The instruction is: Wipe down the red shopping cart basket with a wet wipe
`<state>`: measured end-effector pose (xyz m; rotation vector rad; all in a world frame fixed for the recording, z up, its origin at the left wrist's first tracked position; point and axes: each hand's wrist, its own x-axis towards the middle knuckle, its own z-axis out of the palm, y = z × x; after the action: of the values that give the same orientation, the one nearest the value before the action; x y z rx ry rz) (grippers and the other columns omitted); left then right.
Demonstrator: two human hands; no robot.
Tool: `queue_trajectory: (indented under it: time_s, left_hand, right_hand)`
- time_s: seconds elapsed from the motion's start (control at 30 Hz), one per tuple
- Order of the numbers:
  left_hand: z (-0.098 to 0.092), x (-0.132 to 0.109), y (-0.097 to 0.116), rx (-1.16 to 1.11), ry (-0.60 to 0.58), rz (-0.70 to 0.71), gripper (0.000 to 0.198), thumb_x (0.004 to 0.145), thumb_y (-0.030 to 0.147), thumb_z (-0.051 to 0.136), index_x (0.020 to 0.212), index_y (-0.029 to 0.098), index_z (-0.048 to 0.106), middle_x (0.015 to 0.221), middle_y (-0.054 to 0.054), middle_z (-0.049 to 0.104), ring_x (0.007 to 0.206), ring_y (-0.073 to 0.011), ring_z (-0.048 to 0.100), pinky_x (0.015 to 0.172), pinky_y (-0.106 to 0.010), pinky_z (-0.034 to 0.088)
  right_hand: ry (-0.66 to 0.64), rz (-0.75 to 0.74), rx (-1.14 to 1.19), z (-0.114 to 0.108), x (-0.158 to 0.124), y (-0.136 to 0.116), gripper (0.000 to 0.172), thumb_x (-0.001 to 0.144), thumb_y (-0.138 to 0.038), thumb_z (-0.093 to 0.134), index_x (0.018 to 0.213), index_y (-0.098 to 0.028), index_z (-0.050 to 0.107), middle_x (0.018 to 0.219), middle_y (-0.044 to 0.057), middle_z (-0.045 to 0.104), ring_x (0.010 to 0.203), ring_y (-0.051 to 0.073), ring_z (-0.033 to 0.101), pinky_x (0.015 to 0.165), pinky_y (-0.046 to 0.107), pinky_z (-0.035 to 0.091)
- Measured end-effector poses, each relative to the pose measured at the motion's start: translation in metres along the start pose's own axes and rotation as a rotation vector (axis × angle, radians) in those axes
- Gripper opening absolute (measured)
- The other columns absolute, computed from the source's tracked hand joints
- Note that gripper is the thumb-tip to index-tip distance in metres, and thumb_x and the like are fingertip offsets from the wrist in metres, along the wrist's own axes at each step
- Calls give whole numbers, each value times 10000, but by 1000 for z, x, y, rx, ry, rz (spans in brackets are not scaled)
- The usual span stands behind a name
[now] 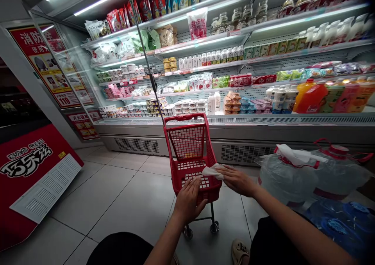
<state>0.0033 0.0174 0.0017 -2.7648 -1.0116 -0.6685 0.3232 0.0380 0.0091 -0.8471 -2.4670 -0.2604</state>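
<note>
A small red plastic shopping cart (209,155) stands on wheels right in front of me, its basket made of open grid. My right hand (238,180) has a white cloth (213,171) under its fingers, at the right side of the basket near the rim. The cloth may be a wipe or tissue; its exact kind does not show. My left hand (189,202) lies at the near edge of the basket, fingers stretched out and holding nothing. Whether its palm presses on the rim is hard to make out.
An open refrigerated display (187,134) with drinks, yogurt and packets spans the back. Large water jugs (287,175) in clear plastic stand at the right, blue bottles (336,226) below. A red freezer (35,171) is at the left. Tiled floor (117,194) lies between.
</note>
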Motion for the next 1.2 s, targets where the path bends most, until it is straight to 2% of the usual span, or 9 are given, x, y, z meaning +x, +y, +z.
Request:
queue_trajectory:
  time_s: [0.17,0.27,0.4,0.6,0.7,0.8,0.9,1.07,1.2]
  left_hand:
    - [2,0,4,8,0,-16,832,990,458,558,1656,145,170,1598,-144,480,1471,-275,480,1238,-498,395]
    - [8,-1,2,55,16,-64,811,1005,482,537,1653,141,189,1601,-143,476,1474,-278,476,1230,-498,404]
    - [11,-3,-2,146,61,-129,786,1012,517,521,1645,147,235,1624,-137,442,1507,-297,423,1237,-528,378]
    - [8,-8,-7,206,124,-168,791,1006,536,534,1647,169,251,1663,-144,369,1546,-317,349,1260,-568,297]
    - [5,-12,-9,174,142,-166,784,1005,488,552,1657,195,228,1665,-132,366,1550,-315,342,1274,-577,252]
    - [1,-17,-10,108,129,-108,736,1017,370,532,1664,242,205,1641,-96,420,1526,-277,395,1292,-565,212]
    - [-3,-20,-11,53,111,-68,745,994,293,533,1664,261,207,1610,-83,470,1501,-264,436,1298,-569,190]
    - [-5,-20,-11,18,83,-67,744,969,272,542,1653,255,251,1588,-80,500,1494,-272,447,1295,-590,202]
    - [-5,-17,-14,9,72,-76,714,973,272,542,1639,242,289,1585,-86,503,1497,-269,443,1290,-595,217]
  right_hand:
    - [-48,111,7,11,24,35,544,1094,-260,391,1630,-308,312,1609,29,460,1493,202,421,1266,505,340]
    - [-37,201,32,22,30,35,511,1111,-316,347,1622,-305,338,1622,35,434,1509,211,391,1260,514,344]
    - [21,262,84,31,23,1,501,1118,-319,330,1617,-280,358,1611,52,458,1516,208,382,1264,503,344]
    - [29,189,150,27,-1,-67,511,1103,-260,385,1614,-266,373,1624,48,448,1532,209,354,1272,456,345]
    - [7,157,140,22,-8,-81,536,1095,-234,398,1627,-264,343,1631,46,438,1526,197,365,1263,428,365]
    - [-39,62,119,16,-8,-69,542,1090,-210,397,1627,-262,339,1609,43,473,1508,182,398,1271,433,351]
    - [-67,-4,98,10,0,-38,540,1088,-191,386,1621,-268,350,1584,39,508,1488,173,430,1277,438,339]
    - [-32,100,59,14,27,12,536,1099,-226,375,1626,-310,327,1590,27,499,1494,193,420,1265,498,348]
    - [50,213,50,29,38,12,517,1114,-277,349,1629,-306,315,1602,45,477,1503,211,403,1232,514,401]
